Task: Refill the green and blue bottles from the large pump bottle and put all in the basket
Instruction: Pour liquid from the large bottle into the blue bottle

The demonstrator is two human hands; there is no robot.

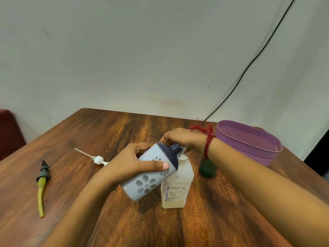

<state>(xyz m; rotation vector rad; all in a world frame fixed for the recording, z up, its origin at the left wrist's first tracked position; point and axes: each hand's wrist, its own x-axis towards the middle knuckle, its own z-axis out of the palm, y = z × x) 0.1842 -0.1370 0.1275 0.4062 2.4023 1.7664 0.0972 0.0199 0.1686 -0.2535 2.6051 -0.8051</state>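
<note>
Wood counter (85,136) is abutting white wall (124,50), bearing three bottles, one basket (258,154). Left hand (131,163) is gripping blue bottle (147,182); right hand (179,138), pump bottle (178,186).

Only one cam here, head-worn (wide-angle, so loads of wall (142,50) up at 12 o'clock), looking forward and down across the wooden table (89,132) from close range, purple basket (254,154) around 2 o'clock.

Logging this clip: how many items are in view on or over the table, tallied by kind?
Bottles: 3 (blue bottle, large pump bottle, green bottle)
Loose pump heads: 2 (white pump head, dark pump head with yellow tube)
Baskets: 1 (purple basket)
Total: 6
</note>
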